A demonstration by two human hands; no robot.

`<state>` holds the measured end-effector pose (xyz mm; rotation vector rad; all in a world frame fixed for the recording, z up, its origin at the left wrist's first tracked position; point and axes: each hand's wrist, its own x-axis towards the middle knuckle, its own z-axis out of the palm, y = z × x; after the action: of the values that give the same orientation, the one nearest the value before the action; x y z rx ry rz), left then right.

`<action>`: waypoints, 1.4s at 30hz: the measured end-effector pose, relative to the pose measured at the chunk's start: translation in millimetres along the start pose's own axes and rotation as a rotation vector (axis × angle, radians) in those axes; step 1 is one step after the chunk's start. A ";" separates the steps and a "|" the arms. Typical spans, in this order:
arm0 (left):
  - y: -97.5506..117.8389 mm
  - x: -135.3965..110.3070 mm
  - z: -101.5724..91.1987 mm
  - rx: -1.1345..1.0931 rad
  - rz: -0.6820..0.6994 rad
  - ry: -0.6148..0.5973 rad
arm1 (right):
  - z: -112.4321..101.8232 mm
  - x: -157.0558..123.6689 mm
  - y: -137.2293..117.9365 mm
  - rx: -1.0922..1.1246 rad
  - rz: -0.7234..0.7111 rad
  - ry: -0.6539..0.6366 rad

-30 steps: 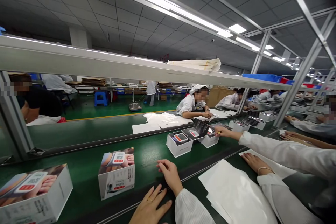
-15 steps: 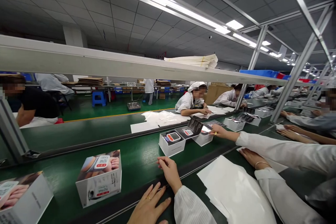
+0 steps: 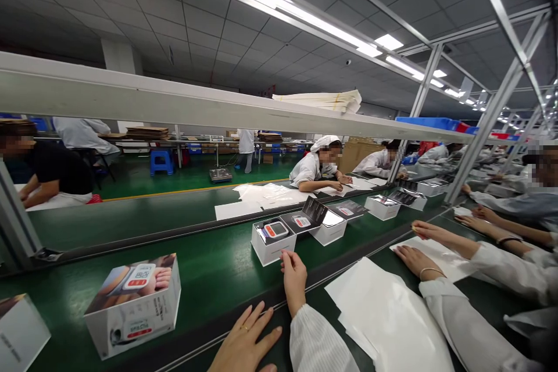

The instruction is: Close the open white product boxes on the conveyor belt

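My left hand (image 3: 244, 337) lies flat at the bottom middle, fingers spread, a ring on one of them. It rests by the belt's near edge and holds nothing. To its right, my right hand (image 3: 295, 279) is raised with thumb and fingertips drawn together; anything between them is too small to make out. Its fingertips are at the lower right corner of an open white box (image 3: 274, 247); whether they touch it I cannot tell. A wrist blood pressure monitor (image 3: 274, 229) shows in that box. White sheets (image 3: 379, 308) lie beside my right sleeve.
Two closed printed boxes, one whole (image 3: 135, 308) and one cut off (image 3: 21, 331), stand left on the green conveyor belt (image 3: 213, 279). Further open boxes (image 3: 330, 228) follow to the right. A co-worker's hands (image 3: 421, 261) are at the right. A shelf (image 3: 209, 102) crosses above the belt.
The boxes on the belt have shifted left. My right hand has moved a little right and up, to the open box. A co-worker's hand has drawn back from the boxes.
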<state>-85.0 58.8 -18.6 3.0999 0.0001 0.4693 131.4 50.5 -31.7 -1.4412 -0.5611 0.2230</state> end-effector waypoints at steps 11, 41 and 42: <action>-10.0 -7.7 24.5 -0.038 -0.020 0.103 | 0.6 58.2 -2.5 -0.121 0.013 -0.033; -94.3 -3.5 -10.9 -0.296 -0.786 0.420 | 48.6 4.1 -35.1 -0.137 -0.127 -0.561; -90.7 -7.0 -19.6 -0.260 -0.717 0.370 | 48.0 5.5 -35.2 -0.125 -0.108 -0.555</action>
<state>-97.3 149.6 -2.5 2.4701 0.9205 0.8841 106.0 90.1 5.2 -1.4638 -1.1169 0.5166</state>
